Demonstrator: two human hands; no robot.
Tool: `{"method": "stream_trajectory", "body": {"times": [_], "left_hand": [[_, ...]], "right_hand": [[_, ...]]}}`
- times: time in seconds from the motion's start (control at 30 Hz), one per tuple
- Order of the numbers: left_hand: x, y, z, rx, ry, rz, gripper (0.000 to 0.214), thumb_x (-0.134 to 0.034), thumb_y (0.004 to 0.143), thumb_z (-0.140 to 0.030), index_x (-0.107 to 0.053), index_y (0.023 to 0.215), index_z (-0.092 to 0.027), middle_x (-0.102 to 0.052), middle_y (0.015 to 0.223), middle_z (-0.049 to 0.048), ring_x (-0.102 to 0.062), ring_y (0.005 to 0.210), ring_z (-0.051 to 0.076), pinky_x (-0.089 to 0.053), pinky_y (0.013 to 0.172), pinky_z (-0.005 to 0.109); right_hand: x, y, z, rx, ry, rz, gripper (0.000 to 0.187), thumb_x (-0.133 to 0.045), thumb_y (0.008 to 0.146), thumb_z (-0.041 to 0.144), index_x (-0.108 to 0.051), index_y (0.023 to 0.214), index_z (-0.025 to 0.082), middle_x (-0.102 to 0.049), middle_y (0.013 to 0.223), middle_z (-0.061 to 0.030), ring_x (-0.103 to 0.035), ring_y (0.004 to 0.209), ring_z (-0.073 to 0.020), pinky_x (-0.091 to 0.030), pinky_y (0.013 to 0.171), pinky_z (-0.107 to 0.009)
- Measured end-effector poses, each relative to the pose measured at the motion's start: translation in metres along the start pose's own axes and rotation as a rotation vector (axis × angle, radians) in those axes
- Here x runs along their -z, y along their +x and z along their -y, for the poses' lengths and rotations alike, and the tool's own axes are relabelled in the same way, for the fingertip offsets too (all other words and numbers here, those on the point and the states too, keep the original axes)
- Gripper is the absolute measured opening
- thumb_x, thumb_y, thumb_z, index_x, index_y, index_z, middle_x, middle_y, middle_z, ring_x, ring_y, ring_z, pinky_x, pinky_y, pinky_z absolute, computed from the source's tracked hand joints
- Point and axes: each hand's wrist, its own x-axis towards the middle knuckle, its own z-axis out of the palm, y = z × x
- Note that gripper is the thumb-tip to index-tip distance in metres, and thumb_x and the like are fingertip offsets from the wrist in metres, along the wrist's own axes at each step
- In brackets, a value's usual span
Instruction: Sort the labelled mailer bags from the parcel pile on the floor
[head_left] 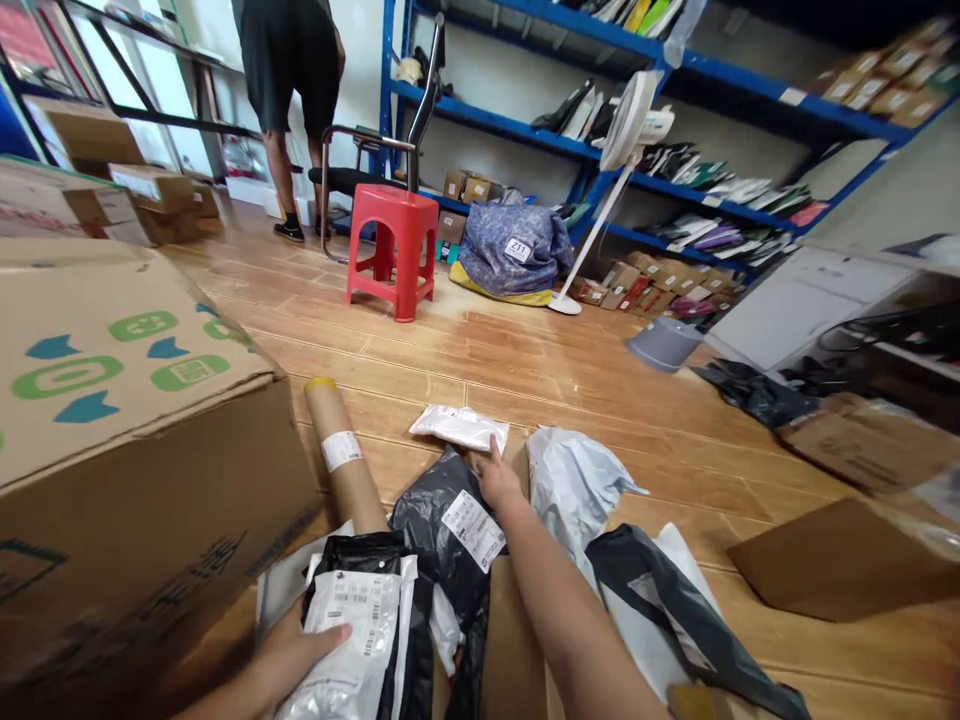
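Note:
My left hand (pixel 289 645) grips a stack of mailer bags at the lower left, its thumb across a white labelled mailer bag (pixel 352 610) with black ones beneath. Further forward, my right hand (pixel 497 480) has its fingers on the near right corner of a small white parcel (pixel 456 425); its other fingers are partly hidden. Below that parcel lies a black mailer bag (pixel 431 515) bearing a white label. A cardboard tube (pixel 356 485) with a yellow end rests left of it. Right of my right hand are a pale crumpled mailer bag (pixel 574 485) and a dark grey one (pixel 660 590).
A big cardboard box (pixel 150 420) stands close on the left, a smaller carton (pixel 847 560) on the right. Beyond are a red stool (pixel 394 215), a chair, a white fan (pixel 634 120), a grey bin (pixel 664 343) and blue shelves (pixel 502 130). Another person (pixel 289 80) stands at the back.

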Motion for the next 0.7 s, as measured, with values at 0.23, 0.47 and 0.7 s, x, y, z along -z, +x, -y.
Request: {"method": "stream_trajectory", "body": {"times": [0.23, 0.47, 0.7], "left_hand": [[0.002, -0.006, 0.032, 0.035, -0.055, -0.180, 0.085, -0.088, 0.032, -0.054, -0.057, 0.102, -0.017, -0.070, 0.103, 0.0159, -0.065, 0.097, 0.037, -0.053, 0.091, 0.047], [0.005, -0.038, -0.003, 0.280, -0.248, 0.072, 0.071, -0.090, 0.040, -0.041, -0.061, 0.099, -0.016, -0.072, 0.100, 0.0126, -0.065, 0.100, 0.036, -0.051, 0.093, 0.045], [0.035, -0.053, -0.024, 0.482, -0.248, 0.198, 0.053, -0.088, 0.034, -0.039, -0.069, 0.076, -0.013, -0.073, 0.082, 0.0161, -0.068, 0.087, 0.038, -0.053, 0.088, 0.046]], "right_hand": [[-0.006, 0.009, 0.005, -0.022, 0.185, -0.096, 0.030, -0.037, 0.089, 0.007, -0.064, 0.103, 0.007, -0.063, 0.110, -0.0158, -0.058, 0.103, -0.0211, -0.042, 0.087, -0.029], [0.002, -0.116, 0.044, 0.106, 0.390, 0.052, 0.049, -0.053, 0.079, 0.016, -0.050, 0.128, 0.009, -0.070, 0.088, -0.0116, -0.065, 0.081, -0.0246, -0.045, 0.069, -0.030], [-0.034, -0.180, 0.041, -0.023, 0.783, 0.034, 0.061, -0.070, 0.064, 0.043, -0.059, 0.116, 0.012, -0.058, 0.120, -0.0190, -0.051, 0.114, -0.0367, -0.040, 0.097, -0.047]]}}
